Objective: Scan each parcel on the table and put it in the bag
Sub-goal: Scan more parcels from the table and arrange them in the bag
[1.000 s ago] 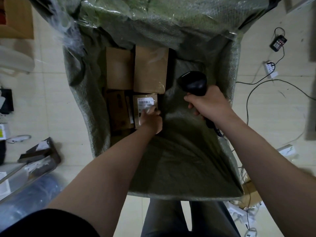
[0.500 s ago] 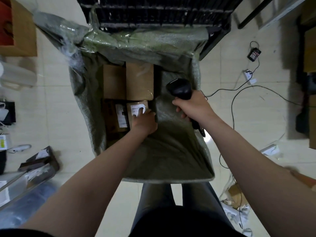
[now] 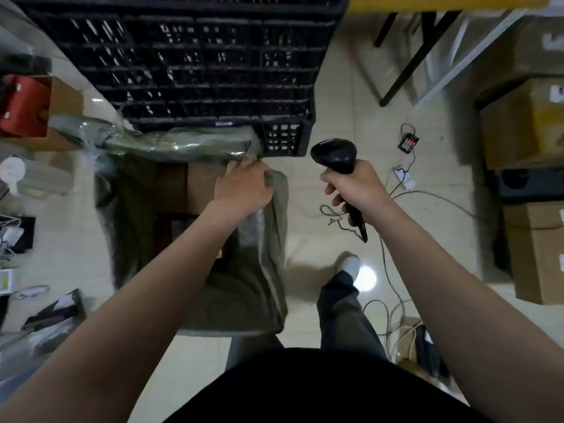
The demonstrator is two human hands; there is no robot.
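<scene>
Parcels (image 3: 200, 186), brown cartons, lie inside the green bag (image 3: 244, 288), just below and to the left of the left hand (image 3: 242, 186), whose fingers curl over the bag's far rim and bunch its fabric. To the right of that grip, clear of the bag, the right hand (image 3: 357, 187) is wrapped fully round the handle of the black scanner (image 3: 334, 154). Beyond both grips stands a black crate (image 3: 195, 71). Judged step: bagging is done for the current parcel. The next move calls for letting go of the rim and fetching another parcel to scan; none shows outside the bag.
</scene>
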